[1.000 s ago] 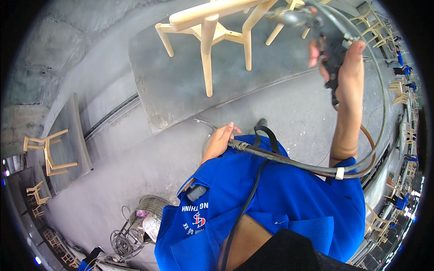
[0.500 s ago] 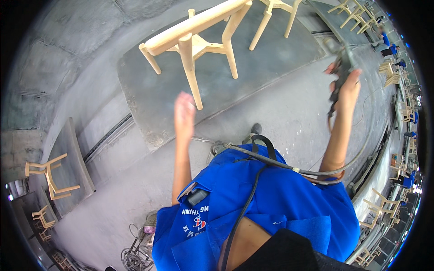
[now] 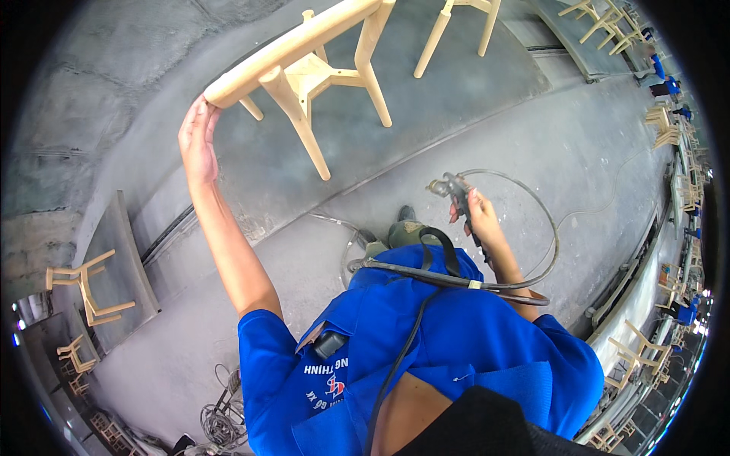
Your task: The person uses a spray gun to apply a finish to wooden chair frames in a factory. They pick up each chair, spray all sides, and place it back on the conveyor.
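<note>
My left hand [image 3: 199,148] reaches up to the far left, its fingers stretched out and the tips against the end of the top rail of a pale wooden chair frame [image 3: 293,49]. The chair stands at a slant with its legs on a large grey panel [image 3: 426,114]. In my right hand [image 3: 487,220], over the floor right of centre, is a dark spray gun [image 3: 458,190] with a brass-coloured nozzle end pointing left. My fingers wrap its grip. A hose [image 3: 553,220] loops from the gun round to my waist.
A second wooden chair [image 3: 435,42] stands on the panel to the right. More chairs stand on a panel at the left [image 3: 122,281] and along the right edge, where people in blue work. Coiled cables [image 3: 224,414] lie on the floor at lower left.
My left hand has moved up and left onto the chair's rail end. The chair has shifted slightly left. My right hand has brought the spray gun down and left, toward the middle.
</note>
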A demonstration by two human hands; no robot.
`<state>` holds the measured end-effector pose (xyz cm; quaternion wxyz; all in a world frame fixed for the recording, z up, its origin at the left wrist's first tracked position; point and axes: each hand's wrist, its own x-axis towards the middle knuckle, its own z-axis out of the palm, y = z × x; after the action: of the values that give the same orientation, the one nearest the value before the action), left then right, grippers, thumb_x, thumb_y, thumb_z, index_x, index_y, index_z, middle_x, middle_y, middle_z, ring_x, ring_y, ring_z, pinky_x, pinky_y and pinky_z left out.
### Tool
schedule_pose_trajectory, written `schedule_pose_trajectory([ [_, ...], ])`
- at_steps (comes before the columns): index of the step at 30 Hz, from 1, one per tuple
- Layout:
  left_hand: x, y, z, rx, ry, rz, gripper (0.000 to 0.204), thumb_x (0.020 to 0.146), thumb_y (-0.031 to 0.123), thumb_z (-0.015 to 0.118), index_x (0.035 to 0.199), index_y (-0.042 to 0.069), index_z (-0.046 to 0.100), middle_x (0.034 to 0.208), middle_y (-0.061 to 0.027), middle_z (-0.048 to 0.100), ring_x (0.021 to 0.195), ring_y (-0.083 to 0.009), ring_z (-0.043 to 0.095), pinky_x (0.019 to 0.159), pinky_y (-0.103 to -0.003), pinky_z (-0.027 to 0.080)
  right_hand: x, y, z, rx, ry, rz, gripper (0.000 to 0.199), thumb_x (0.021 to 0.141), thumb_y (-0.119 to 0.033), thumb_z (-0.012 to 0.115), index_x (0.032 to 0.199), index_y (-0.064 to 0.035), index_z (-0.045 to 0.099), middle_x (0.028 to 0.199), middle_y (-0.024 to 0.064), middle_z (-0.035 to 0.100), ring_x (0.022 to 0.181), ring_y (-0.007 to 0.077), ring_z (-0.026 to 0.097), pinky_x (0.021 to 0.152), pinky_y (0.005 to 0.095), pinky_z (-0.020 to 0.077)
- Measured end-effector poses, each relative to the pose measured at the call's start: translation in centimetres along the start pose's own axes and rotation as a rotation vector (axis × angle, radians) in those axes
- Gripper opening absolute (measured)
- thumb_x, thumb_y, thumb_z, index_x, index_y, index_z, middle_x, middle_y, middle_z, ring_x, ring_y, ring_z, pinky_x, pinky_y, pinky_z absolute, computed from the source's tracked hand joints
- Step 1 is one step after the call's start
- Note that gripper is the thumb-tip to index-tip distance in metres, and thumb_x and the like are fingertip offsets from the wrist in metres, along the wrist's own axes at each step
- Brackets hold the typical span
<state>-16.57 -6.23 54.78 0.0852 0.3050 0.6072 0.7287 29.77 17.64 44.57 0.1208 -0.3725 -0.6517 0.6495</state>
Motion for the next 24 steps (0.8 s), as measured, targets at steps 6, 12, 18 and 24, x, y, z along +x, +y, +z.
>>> schedule_pose_trajectory([
  [6, -8.7, 2.3, 2.6, 0.515, -0.024, 0.188, 0.047, 0.085, 0.035, 0.082, 0.114, 0.0, 0.074, 0.111, -0.0148, 0.072, 0.108, -0.0239, 0.067, 0.097, -0.037, 0.051, 3.2, -1.4, -2.2, 0.075, 0.094, -0.009, 0.062, 0.106, -0.059, 0.03, 0.109, -0.004, 0.058, 0.082, 0.0065, 0.066, 0.072, 0.014, 0.067, 0.042, 0.024, 0.0439],
  [12, -12.6, 2.1, 11.3, 0.295, -0.073, 0.434, 0.057, 0.068, 0.042, 0.09, 0.101, 0.001, 0.07, 0.1, -0.0155, 0.069, 0.094, -0.0283, 0.067, 0.084, -0.042, 0.055, 3.9, -0.5, -3.7, 0.133, 0.076, 0.0, 0.062, 0.106, -0.059, 0.031, 0.108, -0.0037, 0.058, 0.082, 0.0071, 0.067, 0.071, 0.0144, 0.068, 0.041, 0.0247, 0.0449],
  [18, -2.4, -0.3, 21.0, 0.413, 0.029, 0.742, 0.086, 0.06, 0.042, 0.096, 0.125, 0.007, 0.053, 0.13, -0.0135, 0.061, 0.109, -0.0294, 0.062, 0.099, -0.047, 0.046, 6.5, -4.8, -6.9, 0.023, 0.13, -0.19, 0.062, 0.106, -0.051, 0.044, 0.146, -0.0042, 0.051, 0.087, 0.0055, 0.067, 0.072, 0.0083, 0.061, 0.051, 0.0227, 0.0464],
  [24, 7.6, -5.8, 30.7, 0.414, 0.158, 0.361, 0.068, 0.082, 0.033, 0.084, 0.134, 0.006, 0.05, 0.122, -0.0125, 0.063, 0.106, -0.0216, 0.062, 0.091, -0.037, 0.051, 9.8, -15.4, -9.0, -0.086, 0.4, -0.854, 0.078, 0.096, -0.066, 0.052, 0.142, -0.0037, 0.057, 0.116, 0.011, 0.07, 0.082, 0.0124, 0.063, 0.075, 0.0293, 0.0544],
])
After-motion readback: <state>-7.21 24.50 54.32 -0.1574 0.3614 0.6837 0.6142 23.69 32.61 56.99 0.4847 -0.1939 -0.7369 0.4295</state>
